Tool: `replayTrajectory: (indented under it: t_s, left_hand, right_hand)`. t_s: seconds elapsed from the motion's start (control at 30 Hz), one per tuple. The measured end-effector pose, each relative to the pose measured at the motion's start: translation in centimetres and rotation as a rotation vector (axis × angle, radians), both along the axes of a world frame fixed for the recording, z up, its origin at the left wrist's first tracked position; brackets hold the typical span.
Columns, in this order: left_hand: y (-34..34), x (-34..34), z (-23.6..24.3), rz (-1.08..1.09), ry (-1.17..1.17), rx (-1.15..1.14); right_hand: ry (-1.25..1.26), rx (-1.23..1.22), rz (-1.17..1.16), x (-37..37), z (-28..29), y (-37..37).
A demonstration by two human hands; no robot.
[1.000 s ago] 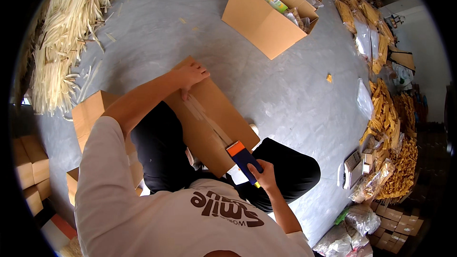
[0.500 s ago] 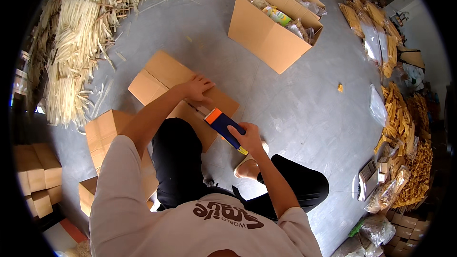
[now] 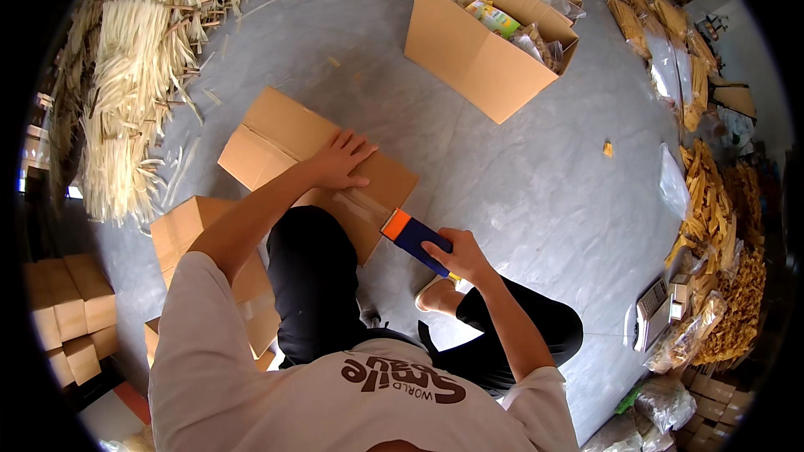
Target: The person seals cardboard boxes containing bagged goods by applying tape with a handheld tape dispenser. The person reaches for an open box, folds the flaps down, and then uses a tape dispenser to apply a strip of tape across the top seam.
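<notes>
A closed cardboard box [image 3: 276,130] lies on the floor in front of me, partly against my left knee. My left hand [image 3: 342,159] rests flat on its top with the fingers spread. My right hand [image 3: 461,255] grips a blue and orange tape dispenser [image 3: 414,238], held at the right edge of the box. A strip of tape [image 3: 358,201] runs along the box top from beside my left hand toward the dispenser's orange end. My right fingers partly cover the dispenser's body.
Open cartons [image 3: 477,71] filled with bagged goods stand ahead. More cardboard boxes [image 3: 180,234] sit beside my left leg, and stacked cartons [image 3: 71,301] further left. Pale dried strips [image 3: 130,100] are heaped at far left. Brown dried bundles [image 3: 708,201] and a scale [image 3: 651,310] lie right.
My right hand has moved the dispenser right and slightly nearer me, out to the box's edge. My left hand remains on the box, its fingers more visible.
</notes>
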State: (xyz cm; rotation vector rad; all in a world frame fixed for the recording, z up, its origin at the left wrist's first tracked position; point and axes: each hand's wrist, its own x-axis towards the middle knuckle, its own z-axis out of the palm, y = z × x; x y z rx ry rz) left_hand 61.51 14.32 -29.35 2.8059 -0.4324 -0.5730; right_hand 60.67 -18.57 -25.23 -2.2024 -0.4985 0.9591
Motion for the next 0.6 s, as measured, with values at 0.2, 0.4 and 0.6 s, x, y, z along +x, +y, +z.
replayTrajectory:
  t_s: [0.2, 0.4, 0.6]
  left_hand:
    - [-0.6, -2.1, 0.6, -0.036, 0.212, 0.159]
    - [-0.6, -2.2, 0.9, -0.037, 0.230, 0.148]
    - [-0.6, -2.5, 1.3, -0.023, 0.236, 0.150]
  right_hand:
    - [0.039, 0.000, -0.029, 0.8, 0.3, 0.1]
    - [0.019, -0.118, 0.092, 1.2, 5.9, -4.5]
    - [0.042, -0.556, 0.074, 1.8, 4.0, -7.4]
